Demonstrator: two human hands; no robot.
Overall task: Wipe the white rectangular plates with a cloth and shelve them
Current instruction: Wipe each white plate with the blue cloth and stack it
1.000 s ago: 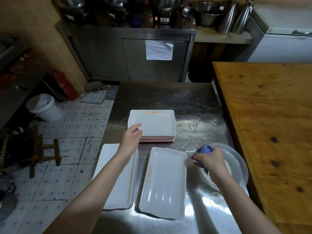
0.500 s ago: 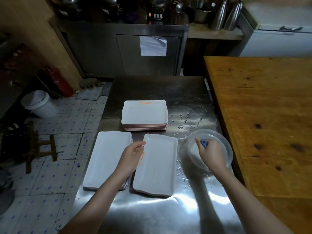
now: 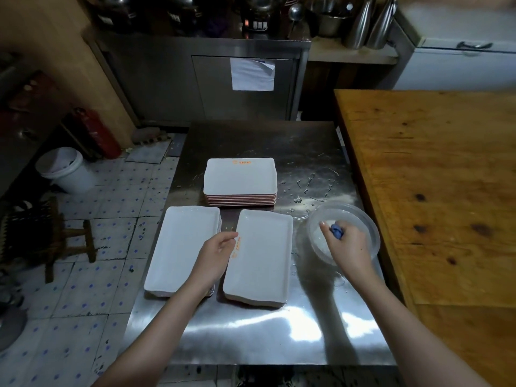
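Note:
A single white rectangular plate point(image 3: 259, 255) lies lengthwise in the middle of the steel table point(image 3: 251, 339). To its left is a low pile of the same plates point(image 3: 178, 247). Behind both stands a taller stack of white plates with pink edges point(image 3: 240, 180). My left hand point(image 3: 216, 254) hovers over the gap between the two near plates, fingers loosely curled, holding nothing. My right hand point(image 3: 347, 247) is shut on a blue cloth point(image 3: 337, 231) and presses it down inside a clear round bowl point(image 3: 368, 230) at the table's right side.
Water drops point(image 3: 307, 188) lie on the steel behind the bowl. A wooden table point(image 3: 435, 191) adjoins on the right. A steel cabinet point(image 3: 212, 85) with pots on top stands behind. On the tiled floor at left are a white bucket point(image 3: 65, 170), a red extinguisher point(image 3: 95, 132) and a wooden stool point(image 3: 69, 238).
My left hand drew back from the far stack to the near plates. My right hand carried the blue cloth from beside the single plate into the clear bowl.

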